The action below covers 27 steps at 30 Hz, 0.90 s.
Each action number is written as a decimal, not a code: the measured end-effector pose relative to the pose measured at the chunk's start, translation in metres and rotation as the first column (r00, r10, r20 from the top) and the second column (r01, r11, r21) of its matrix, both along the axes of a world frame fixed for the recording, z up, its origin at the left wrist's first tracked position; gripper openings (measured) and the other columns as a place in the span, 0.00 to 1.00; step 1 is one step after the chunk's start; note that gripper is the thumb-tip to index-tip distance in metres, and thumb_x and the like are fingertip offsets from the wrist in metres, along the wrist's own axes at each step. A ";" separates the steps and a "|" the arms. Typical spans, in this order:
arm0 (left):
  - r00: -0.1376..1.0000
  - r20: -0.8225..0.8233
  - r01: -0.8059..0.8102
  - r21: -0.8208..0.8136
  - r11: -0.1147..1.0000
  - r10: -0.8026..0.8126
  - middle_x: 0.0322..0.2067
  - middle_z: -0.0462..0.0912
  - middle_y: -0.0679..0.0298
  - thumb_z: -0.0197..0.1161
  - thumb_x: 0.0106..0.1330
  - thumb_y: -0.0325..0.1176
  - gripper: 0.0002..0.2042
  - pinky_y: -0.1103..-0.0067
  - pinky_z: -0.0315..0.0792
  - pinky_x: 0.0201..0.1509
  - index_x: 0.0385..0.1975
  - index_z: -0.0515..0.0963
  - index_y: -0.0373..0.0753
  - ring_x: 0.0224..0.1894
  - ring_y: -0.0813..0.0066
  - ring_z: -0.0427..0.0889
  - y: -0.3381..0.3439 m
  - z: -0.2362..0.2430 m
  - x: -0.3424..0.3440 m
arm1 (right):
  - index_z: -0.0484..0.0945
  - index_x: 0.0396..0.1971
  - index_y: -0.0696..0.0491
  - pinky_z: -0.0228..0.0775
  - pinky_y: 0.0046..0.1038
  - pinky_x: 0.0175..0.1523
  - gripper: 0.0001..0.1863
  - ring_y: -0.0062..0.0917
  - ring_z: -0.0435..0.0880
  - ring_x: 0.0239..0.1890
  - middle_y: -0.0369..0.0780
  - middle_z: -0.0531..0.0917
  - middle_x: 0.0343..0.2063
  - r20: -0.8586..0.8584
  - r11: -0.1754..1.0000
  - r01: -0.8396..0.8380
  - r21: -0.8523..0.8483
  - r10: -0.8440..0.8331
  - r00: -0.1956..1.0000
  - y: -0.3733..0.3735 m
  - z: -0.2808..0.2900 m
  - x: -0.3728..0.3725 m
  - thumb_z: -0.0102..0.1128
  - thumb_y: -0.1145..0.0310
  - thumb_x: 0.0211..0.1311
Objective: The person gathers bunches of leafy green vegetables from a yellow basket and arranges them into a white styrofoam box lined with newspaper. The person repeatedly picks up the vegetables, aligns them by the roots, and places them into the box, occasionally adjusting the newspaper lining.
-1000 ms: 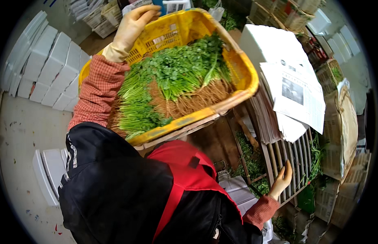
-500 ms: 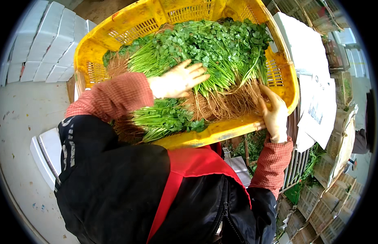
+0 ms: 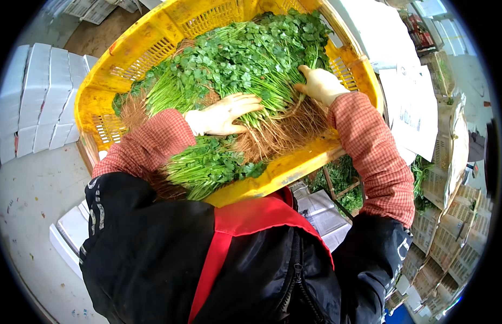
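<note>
Leafy green herbs (image 3: pixel 235 59) with thin pale stems and long brown roots (image 3: pixel 286 132) fill a yellow plastic crate (image 3: pixel 229 197). Both my hands wear pale gloves. My left hand (image 3: pixel 224 114) lies open across the stems near the middle, its fingers stretched to the right. On the right side, my right hand (image 3: pixel 322 86) rests on the stems just above the roots, with thumb and forefinger apart; its other fingers are partly hidden. A smaller bunch of the same herbs (image 3: pixel 208 164) lies along the crate's near side, below my left hand.
White foam boxes (image 3: pixel 37 97) are stacked at the left. Printed paper sheets (image 3: pixel 410 110) hang beside the crate's right end. Pale plastic crates (image 3: pixel 445 243) line the far right. More greens (image 3: pixel 337 178) show below the yellow crate, beside a white box (image 3: pixel 324 213).
My right hand has left the crate's right rim and moved up and left onto the stems. My left hand has shifted slightly down. The view has shifted, so the crate appears further left.
</note>
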<state>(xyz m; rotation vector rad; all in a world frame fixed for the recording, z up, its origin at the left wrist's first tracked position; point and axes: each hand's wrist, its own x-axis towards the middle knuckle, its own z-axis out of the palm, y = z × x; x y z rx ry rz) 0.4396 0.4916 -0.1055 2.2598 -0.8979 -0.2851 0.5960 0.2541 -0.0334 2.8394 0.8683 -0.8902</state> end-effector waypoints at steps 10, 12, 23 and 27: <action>0.962 0.147 -0.207 -0.150 0.967 0.229 0.52 0.73 0.56 0.62 0.56 0.31 0.21 0.67 0.62 0.62 0.52 0.71 0.39 0.58 0.60 0.69 -0.010 0.036 -0.007 | 0.65 0.56 0.47 0.72 0.37 0.46 0.27 0.42 0.80 0.41 0.48 0.80 0.39 0.331 0.848 -0.227 0.479 0.065 0.941 0.021 0.012 -0.011 0.54 0.72 0.54; 0.932 0.226 -0.222 -0.264 0.939 0.284 0.43 0.79 0.59 0.60 0.57 0.27 0.13 0.70 0.69 0.52 0.43 0.77 0.38 0.47 0.63 0.77 -0.025 0.062 0.017 | 0.61 0.61 0.45 0.72 0.36 0.48 0.30 0.40 0.79 0.43 0.48 0.79 0.42 0.273 0.851 -0.301 0.431 0.195 0.942 0.033 0.009 -0.014 0.54 0.71 0.55; 0.907 0.419 -0.166 0.281 0.945 0.034 0.30 0.77 0.61 0.60 0.53 0.28 0.06 0.71 0.71 0.44 0.30 0.78 0.37 0.39 0.64 0.76 -0.076 0.008 0.110 | 0.80 0.42 0.52 0.74 0.26 0.41 0.13 0.30 0.83 0.32 0.43 0.84 0.31 0.144 0.747 0.166 0.644 -0.332 0.932 -0.028 0.018 -0.004 0.58 0.70 0.56; 0.952 0.302 -0.103 0.481 0.871 -0.055 0.34 0.75 0.61 0.61 0.54 0.32 0.08 0.71 0.70 0.44 0.33 0.78 0.39 0.42 0.64 0.74 -0.086 0.010 0.113 | 0.79 0.41 0.52 0.73 0.28 0.43 0.14 0.32 0.83 0.34 0.46 0.83 0.31 0.035 0.770 0.186 0.610 -0.261 0.965 -0.037 0.010 -0.004 0.59 0.67 0.55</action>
